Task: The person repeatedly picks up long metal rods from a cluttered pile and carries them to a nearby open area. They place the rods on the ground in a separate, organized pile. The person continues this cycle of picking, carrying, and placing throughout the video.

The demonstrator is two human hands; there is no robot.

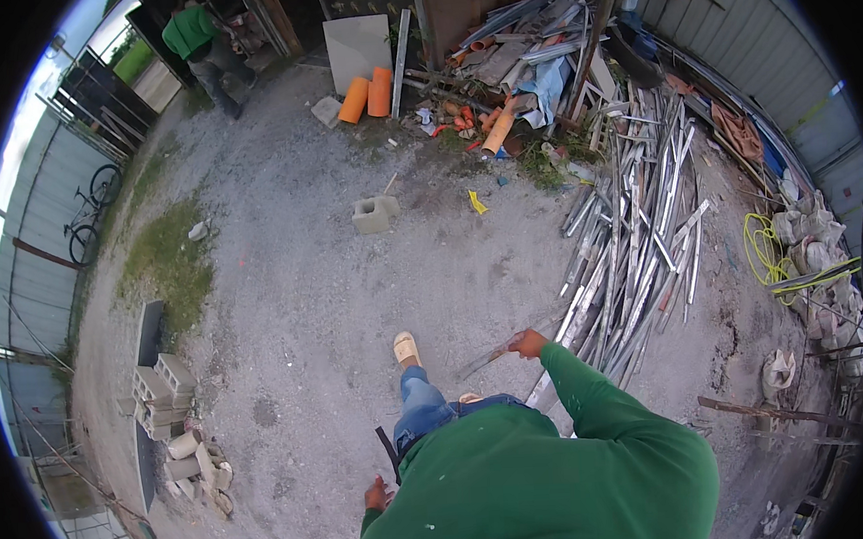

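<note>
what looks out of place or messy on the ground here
Long, silvery metal strips near the right hand lie criss-crossed in a loose heap, not neatly stacked. A small bright yellow scrap lies loose on the grey gravel ground, and one grey hollow concrete block sits apart from the grey blocks grouped at left.

Site: outdoor materials yard [302,275] | metal strips [633,251] lie right | concrete blocks [153,388] left | orange pipes [355,100] far | metal fence [41,248] left
</note>
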